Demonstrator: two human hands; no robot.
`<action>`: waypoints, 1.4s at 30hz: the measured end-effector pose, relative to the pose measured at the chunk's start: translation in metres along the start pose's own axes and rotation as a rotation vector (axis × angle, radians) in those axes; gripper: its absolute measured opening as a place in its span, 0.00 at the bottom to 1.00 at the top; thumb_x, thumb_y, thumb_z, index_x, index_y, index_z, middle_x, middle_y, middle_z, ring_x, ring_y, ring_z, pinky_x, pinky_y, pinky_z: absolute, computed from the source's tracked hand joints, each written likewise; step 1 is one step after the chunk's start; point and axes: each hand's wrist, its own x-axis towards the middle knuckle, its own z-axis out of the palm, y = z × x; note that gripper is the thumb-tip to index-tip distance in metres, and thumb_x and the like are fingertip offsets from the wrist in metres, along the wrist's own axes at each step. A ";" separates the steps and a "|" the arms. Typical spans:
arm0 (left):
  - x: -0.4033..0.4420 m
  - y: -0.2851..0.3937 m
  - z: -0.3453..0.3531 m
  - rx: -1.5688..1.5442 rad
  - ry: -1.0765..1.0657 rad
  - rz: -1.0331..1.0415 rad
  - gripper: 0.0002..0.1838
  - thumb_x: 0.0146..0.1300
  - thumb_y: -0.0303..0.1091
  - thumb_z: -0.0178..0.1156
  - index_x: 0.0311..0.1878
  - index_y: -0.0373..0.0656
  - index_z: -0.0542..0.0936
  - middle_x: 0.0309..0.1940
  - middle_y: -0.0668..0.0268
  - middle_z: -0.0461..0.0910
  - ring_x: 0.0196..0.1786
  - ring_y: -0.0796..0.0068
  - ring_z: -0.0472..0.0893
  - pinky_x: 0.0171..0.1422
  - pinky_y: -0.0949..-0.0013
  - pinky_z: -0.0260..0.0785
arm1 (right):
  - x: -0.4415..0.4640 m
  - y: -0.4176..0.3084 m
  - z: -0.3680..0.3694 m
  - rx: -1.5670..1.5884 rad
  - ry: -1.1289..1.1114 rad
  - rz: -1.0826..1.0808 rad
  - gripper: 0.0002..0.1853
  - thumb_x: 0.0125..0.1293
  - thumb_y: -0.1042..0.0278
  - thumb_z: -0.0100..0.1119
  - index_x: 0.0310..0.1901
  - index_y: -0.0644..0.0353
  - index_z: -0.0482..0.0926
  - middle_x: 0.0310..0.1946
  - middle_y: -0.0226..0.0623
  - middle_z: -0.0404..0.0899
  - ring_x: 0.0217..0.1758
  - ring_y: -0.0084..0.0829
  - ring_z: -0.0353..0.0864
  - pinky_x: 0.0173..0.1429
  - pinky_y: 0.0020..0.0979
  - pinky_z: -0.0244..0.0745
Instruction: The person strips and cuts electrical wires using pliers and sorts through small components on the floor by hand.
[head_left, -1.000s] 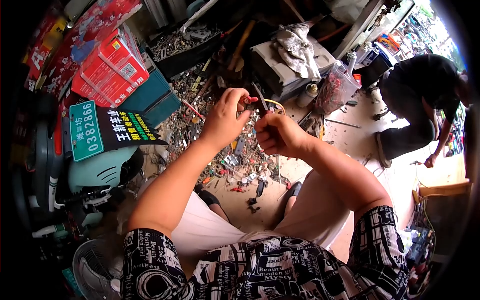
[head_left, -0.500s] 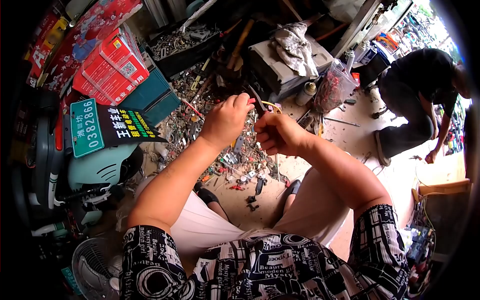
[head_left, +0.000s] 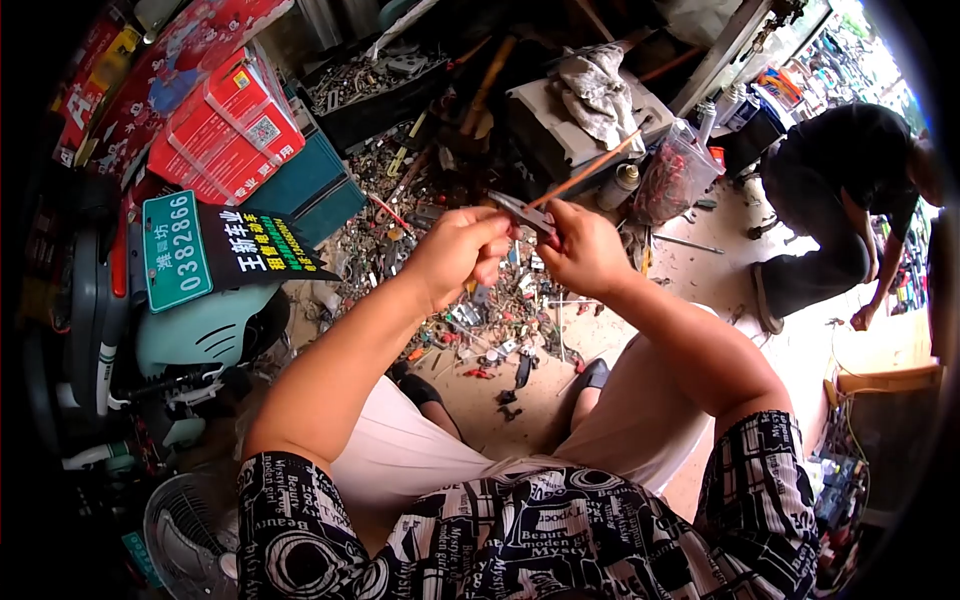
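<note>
My right hand (head_left: 585,250) is closed around a pointed grey metal tool (head_left: 520,212), which looks like scissors or pliers. Its tip points up and left, over the fingers of my left hand (head_left: 460,250). That hand is pinched closed close to the tool, and what lies between its fingertips is mostly hidden. A thin orange-brown wire (head_left: 588,174) runs from beside the tool up to the right, slightly blurred. Both hands are raised above a floor littered with small parts (head_left: 490,330).
At the left stand a red carton (head_left: 225,135) on a teal box (head_left: 325,195) and a scooter with a green plate (head_left: 178,250). A cloth (head_left: 595,95) drapes a pale box ahead. Spray cans and a plastic bag (head_left: 675,175) stand right, near a crouching person (head_left: 840,190).
The tool has swung from pointing up to lying across my left fingers. A red piece at my left fingertips no longer shows. The strand now stretches straight up to the right instead of curving.
</note>
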 end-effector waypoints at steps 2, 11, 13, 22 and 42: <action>-0.010 -0.003 0.004 -0.086 -0.070 -0.101 0.11 0.72 0.31 0.44 0.42 0.39 0.76 0.18 0.77 0.65 0.15 0.86 0.63 0.22 0.77 0.58 | 0.000 0.011 -0.006 -0.015 0.132 -0.320 0.10 0.47 0.68 0.59 0.31 0.59 0.71 0.28 0.43 0.75 0.33 0.48 0.77 0.36 0.44 0.73; -0.043 -0.043 0.028 -0.371 -0.359 -0.479 0.15 0.74 0.43 0.46 0.43 0.43 0.77 0.17 0.79 0.61 0.13 0.87 0.61 0.21 0.77 0.57 | -0.015 0.016 -0.031 -0.105 0.086 -0.837 0.10 0.44 0.67 0.62 0.26 0.55 0.71 0.25 0.34 0.67 0.28 0.37 0.69 0.31 0.36 0.65; -0.050 -0.053 0.032 -0.474 -0.532 -0.568 0.13 0.75 0.44 0.46 0.42 0.48 0.76 0.18 0.79 0.62 0.14 0.86 0.61 0.23 0.78 0.58 | -0.023 0.011 -0.031 -0.042 0.079 -0.894 0.09 0.46 0.68 0.63 0.27 0.57 0.72 0.26 0.35 0.68 0.28 0.38 0.69 0.31 0.37 0.66; -0.053 -0.047 0.035 -0.283 -0.501 -0.314 0.19 0.75 0.44 0.43 0.45 0.38 0.77 0.16 0.78 0.60 0.15 0.82 0.67 0.26 0.71 0.66 | -0.036 0.010 -0.035 0.075 -0.009 -0.695 0.12 0.43 0.67 0.59 0.30 0.59 0.70 0.27 0.40 0.68 0.30 0.44 0.70 0.33 0.40 0.69; -0.009 -0.004 0.011 1.469 0.459 1.086 0.18 0.60 0.33 0.64 0.52 0.42 0.74 0.41 0.61 0.76 0.33 0.63 0.80 0.36 0.65 0.73 | -0.014 -0.023 -0.005 1.043 -0.497 0.685 0.18 0.70 0.59 0.50 0.22 0.50 0.61 0.16 0.22 0.58 0.16 0.20 0.55 0.22 0.26 0.50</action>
